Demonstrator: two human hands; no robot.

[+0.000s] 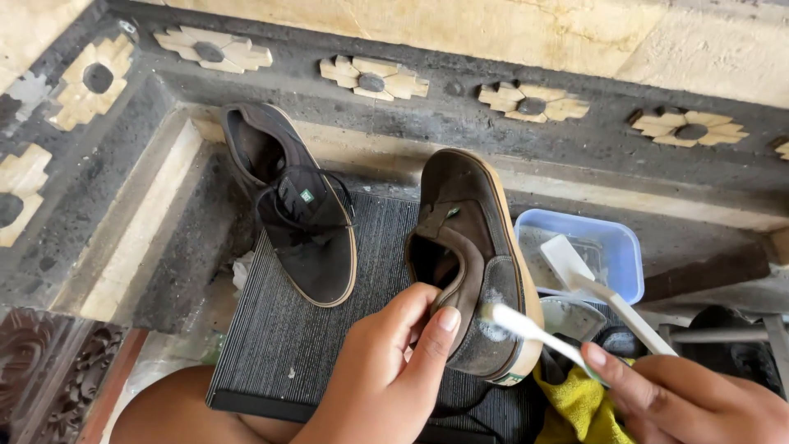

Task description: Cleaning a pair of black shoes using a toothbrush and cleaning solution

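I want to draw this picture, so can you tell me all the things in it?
Shoes: two, dark brown with tan soles; one held, one leaning on the step.
Toothbrush: one, white, bristles on the held shoe's heel.
Tub: one, pale blue plastic, right of the shoes.
Larger brush: one, white, over the tub.
Cloth: one, yellow, bottom right.
Mat: one, dark ribbed, under the shoes.
Left hand: grips the shoe.
Right hand: holds the toothbrush.

This looks like the outside step of a home. The stone wall (460, 99) is dark and dirty, with pale flower shapes (374, 80) set in it. A grey ribbed mat (271, 337) lies on the ground, with 2 dark shoes (300, 218) and a blue tub (612, 247).
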